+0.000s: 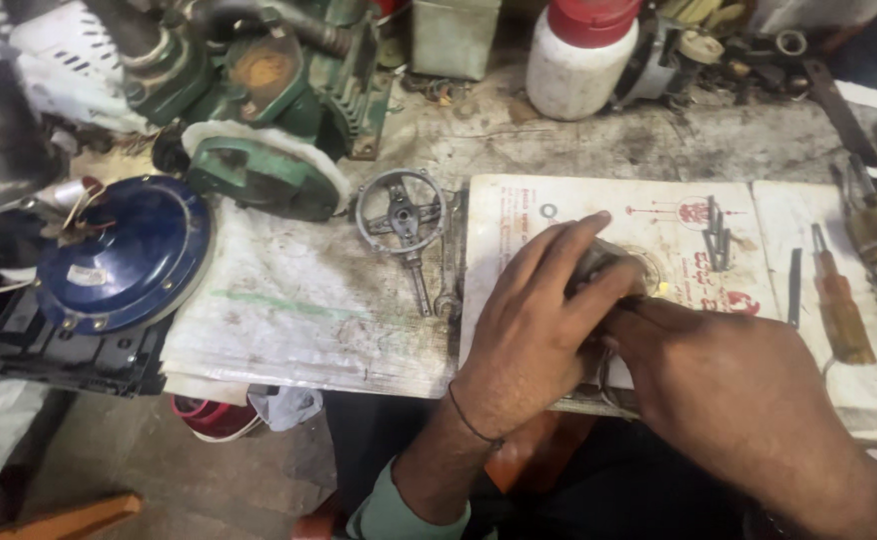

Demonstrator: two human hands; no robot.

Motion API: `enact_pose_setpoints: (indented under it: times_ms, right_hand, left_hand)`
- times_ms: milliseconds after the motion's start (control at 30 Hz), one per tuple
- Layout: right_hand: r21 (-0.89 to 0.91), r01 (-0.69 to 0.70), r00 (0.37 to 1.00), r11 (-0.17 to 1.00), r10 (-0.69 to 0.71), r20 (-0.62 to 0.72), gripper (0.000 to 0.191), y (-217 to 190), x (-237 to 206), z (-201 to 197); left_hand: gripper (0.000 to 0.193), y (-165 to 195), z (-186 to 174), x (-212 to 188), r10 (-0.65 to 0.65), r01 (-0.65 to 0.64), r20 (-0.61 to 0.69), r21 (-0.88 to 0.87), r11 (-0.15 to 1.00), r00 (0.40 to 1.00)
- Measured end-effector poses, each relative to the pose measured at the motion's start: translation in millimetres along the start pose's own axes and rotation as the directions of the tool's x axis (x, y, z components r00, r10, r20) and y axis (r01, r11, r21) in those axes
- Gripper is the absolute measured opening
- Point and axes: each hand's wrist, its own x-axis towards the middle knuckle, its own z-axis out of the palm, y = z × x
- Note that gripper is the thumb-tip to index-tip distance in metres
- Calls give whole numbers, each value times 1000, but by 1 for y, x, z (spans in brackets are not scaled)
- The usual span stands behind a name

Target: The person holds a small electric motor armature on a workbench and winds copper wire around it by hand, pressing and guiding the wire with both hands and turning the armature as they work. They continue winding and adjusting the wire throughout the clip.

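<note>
The small metal part (599, 262) sat between my two hands over the printed paper sheet (559, 215) at the front of the desk (579, 140). It looked grey and dull, rounded at its far side, and most of it was hidden under my fingers, so I could not tell its full shape. My left hand (534, 320) was curled around it from above, thumb and forefinger pinched on its top edge. My right hand (729, 385) came in from the side and was closed low against it, though its fingertips were out of sight behind the left.

By my judgement the work was in the middle: the part was held and being handled, not yet set down or fitted to anything. Loose pieces lay unassembled nearby. A grey spoked ring (402, 212) with a stem lay just left of the sheet, a few dark pins (716, 235) lay on its far right, and a yellow-handled screwdriver (841, 300) lay untouched beyond them. A blue round cover (124, 255) and a green machine body (264, 110) stood well apart to the left, a white jar with a red lid (581, 55) at the back.
</note>
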Motion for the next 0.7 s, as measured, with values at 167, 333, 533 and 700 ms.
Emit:
enact_pose_setpoints:
  times_ms: [167, 333, 533, 700]
  right_hand:
    - [61, 111, 987, 992, -103, -121, 24, -3, -3, 3]
    - [11, 6, 1000, 1000, -6, 23, 27, -4, -2, 4]
    - [-38, -9, 997, 999, 12, 82, 26, -5, 1, 3]
    - [-9, 12, 1000, 1000, -12, 4, 32, -9, 0, 3]
  left_hand:
    - [67, -4, -9, 0, 3, -2, 65, -27, 1000, 998]
    - [73, -5, -8, 2, -17, 19, 106, -17, 1000, 994]
    - [74, -6, -10, 4, -17, 17, 110, 1, 1000, 994]
    - [74, -7, -10, 3, -10, 11, 97, -10, 1000, 995]
